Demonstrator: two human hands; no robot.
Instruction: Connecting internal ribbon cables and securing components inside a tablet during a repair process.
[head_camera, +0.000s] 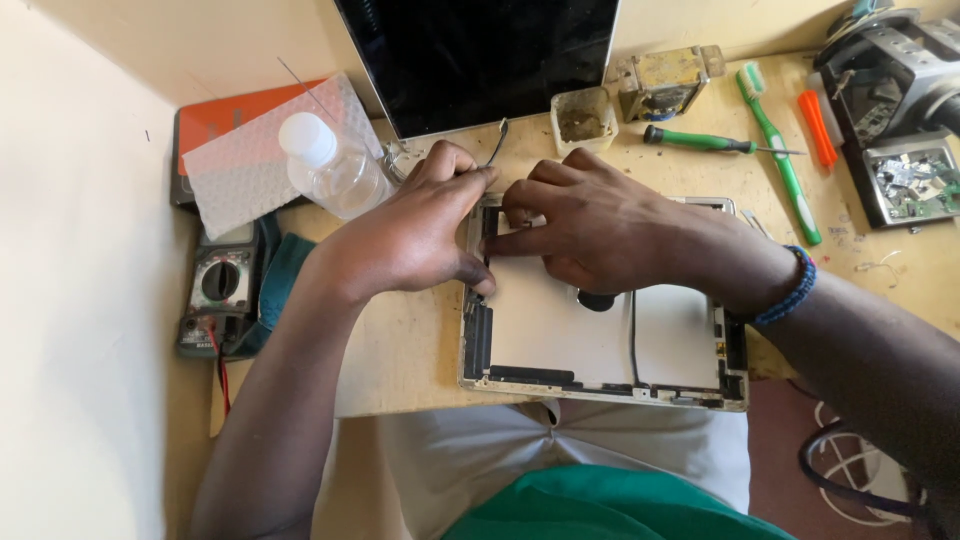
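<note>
An opened tablet back shell (560, 340) lies on the wooden bench, showing its pale inner plate and dark side strips. My left hand (415, 230) rests on its upper left corner, thumb pressed against the left edge. My right hand (590, 225) lies across the top of the shell, its index finger pointing left and pressing near the top left corner. What lies under the fingers is hidden. Neither hand visibly holds a tool.
A black screen panel (480, 60) leans at the back. A clear bottle with white cap (330, 165), a multimeter (220, 290), a green screwdriver (700, 142), a green toothbrush (785, 165), an orange tool (817, 128) and a small dirty tub (583, 118) surround the shell.
</note>
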